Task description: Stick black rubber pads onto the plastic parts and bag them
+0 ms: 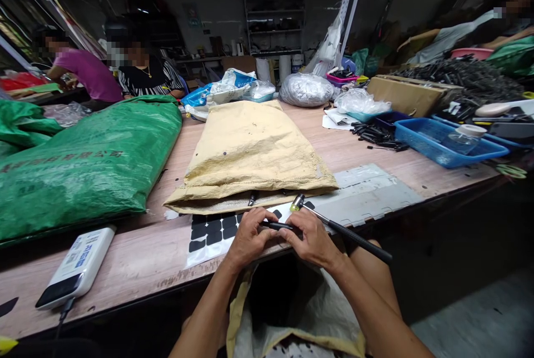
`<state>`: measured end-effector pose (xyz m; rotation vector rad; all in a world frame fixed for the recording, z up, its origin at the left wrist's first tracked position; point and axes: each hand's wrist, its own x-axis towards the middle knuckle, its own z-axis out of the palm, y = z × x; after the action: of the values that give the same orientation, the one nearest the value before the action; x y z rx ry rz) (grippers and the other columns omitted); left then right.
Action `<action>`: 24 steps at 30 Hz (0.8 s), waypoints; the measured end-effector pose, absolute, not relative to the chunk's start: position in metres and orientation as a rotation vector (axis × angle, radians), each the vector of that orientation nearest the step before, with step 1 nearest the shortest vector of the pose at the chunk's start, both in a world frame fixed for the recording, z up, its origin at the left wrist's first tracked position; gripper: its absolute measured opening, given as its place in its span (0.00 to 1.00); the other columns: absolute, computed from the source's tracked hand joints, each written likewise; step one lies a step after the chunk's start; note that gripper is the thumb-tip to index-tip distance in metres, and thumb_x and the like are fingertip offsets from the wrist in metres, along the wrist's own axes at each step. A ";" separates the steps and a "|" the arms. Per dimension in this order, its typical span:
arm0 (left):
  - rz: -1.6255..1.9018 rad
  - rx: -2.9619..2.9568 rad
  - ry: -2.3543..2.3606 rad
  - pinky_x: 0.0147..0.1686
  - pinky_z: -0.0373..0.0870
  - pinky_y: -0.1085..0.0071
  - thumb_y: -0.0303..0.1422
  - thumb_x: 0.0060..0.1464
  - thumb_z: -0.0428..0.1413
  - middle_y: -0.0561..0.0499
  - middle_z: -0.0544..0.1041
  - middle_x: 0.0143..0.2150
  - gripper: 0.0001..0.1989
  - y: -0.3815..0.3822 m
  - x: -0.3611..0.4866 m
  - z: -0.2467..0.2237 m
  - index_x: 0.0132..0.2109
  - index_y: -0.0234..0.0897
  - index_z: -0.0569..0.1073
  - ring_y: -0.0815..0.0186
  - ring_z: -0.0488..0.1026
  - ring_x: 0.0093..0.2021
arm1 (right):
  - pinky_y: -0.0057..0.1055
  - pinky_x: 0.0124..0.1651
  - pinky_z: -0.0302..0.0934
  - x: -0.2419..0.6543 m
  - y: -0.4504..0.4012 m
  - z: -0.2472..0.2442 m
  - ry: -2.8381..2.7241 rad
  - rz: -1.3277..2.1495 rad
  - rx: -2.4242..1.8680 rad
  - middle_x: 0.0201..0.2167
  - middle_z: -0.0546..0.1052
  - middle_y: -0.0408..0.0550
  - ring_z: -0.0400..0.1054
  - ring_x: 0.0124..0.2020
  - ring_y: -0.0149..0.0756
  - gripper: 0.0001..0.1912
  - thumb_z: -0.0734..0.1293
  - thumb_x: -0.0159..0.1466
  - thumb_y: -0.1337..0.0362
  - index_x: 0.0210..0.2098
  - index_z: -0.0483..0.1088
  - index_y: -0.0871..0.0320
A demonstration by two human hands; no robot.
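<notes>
At the table's front edge, my left hand (249, 237) and my right hand (312, 236) are closed on a slim black stick-like piece (273, 225), each pinching one end between thumb and fingers. Just past my right hand lies a small hammer (359, 239) with a metal head; its black handle slants over the edge to the right. Whether the hand touches it, I cannot tell. Beneath my left hand is a white sheet with black rounded-square stickers (214, 235). A beige woven sack (256, 143) lies beyond, its mouth toward me, with black pieces showing. An open sack (298, 324) sits below my hands.
On the left lie a full green sack (92, 163) and a white power bank (79, 263) with a cable. To the right are a grey board (375, 194), a blue tray (448, 152) holding a jar, loose black pieces (377, 135) and a cardboard box (404, 96). Other people sit across the table.
</notes>
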<state>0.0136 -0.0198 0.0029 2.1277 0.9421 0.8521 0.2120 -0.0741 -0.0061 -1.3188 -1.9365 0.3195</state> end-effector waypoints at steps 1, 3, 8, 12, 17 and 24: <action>0.856 2.133 0.946 0.49 0.62 0.62 0.28 0.55 0.60 0.50 0.79 0.41 0.06 -0.020 0.014 0.003 0.41 0.40 0.76 0.59 0.72 0.46 | 0.36 0.42 0.54 0.212 -0.074 -0.007 -1.934 0.313 -1.316 0.29 0.70 0.44 0.61 0.35 0.37 0.11 0.66 0.68 0.60 0.30 0.67 0.55; 0.858 2.151 0.968 0.48 0.62 0.63 0.29 0.54 0.62 0.51 0.79 0.40 0.05 -0.020 0.014 0.002 0.40 0.40 0.76 0.59 0.73 0.44 | 0.36 0.42 0.54 0.212 -0.073 -0.010 -1.930 0.299 -1.317 0.30 0.71 0.45 0.62 0.35 0.37 0.08 0.68 0.66 0.61 0.31 0.68 0.55; 0.799 2.213 1.043 0.47 0.63 0.62 0.32 0.53 0.65 0.51 0.81 0.40 0.08 -0.018 0.015 -0.001 0.42 0.41 0.78 0.58 0.73 0.44 | 0.36 0.42 0.54 0.211 -0.072 -0.013 -1.930 0.277 -1.338 0.31 0.73 0.45 0.63 0.36 0.38 0.06 0.70 0.65 0.61 0.35 0.70 0.55; 0.745 2.273 1.046 0.48 0.62 0.60 0.33 0.55 0.64 0.51 0.81 0.40 0.07 -0.018 0.016 -0.003 0.43 0.43 0.81 0.57 0.72 0.44 | 0.36 0.43 0.54 0.210 -0.073 -0.011 -1.946 0.270 -1.334 0.31 0.72 0.46 0.63 0.36 0.39 0.07 0.69 0.66 0.59 0.35 0.70 0.55; 0.772 2.276 1.021 0.46 0.62 0.61 0.32 0.56 0.63 0.50 0.81 0.39 0.06 -0.019 0.015 -0.001 0.42 0.41 0.80 0.58 0.72 0.44 | 0.37 0.43 0.55 0.210 -0.073 -0.008 -1.968 0.278 -1.336 0.31 0.72 0.46 0.62 0.37 0.39 0.08 0.66 0.68 0.60 0.34 0.70 0.56; 0.793 2.288 1.006 0.46 0.62 0.60 0.34 0.56 0.63 0.49 0.79 0.37 0.06 -0.017 0.016 -0.004 0.41 0.41 0.81 0.57 0.71 0.43 | 0.39 0.44 0.54 0.207 -0.072 -0.012 -2.029 0.229 -1.362 0.32 0.71 0.48 0.61 0.38 0.40 0.12 0.62 0.70 0.63 0.29 0.67 0.56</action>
<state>0.0155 -0.0171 -0.0041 2.2882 1.0055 0.7934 0.2072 -0.0717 -0.0117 -1.3616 -2.0291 0.2287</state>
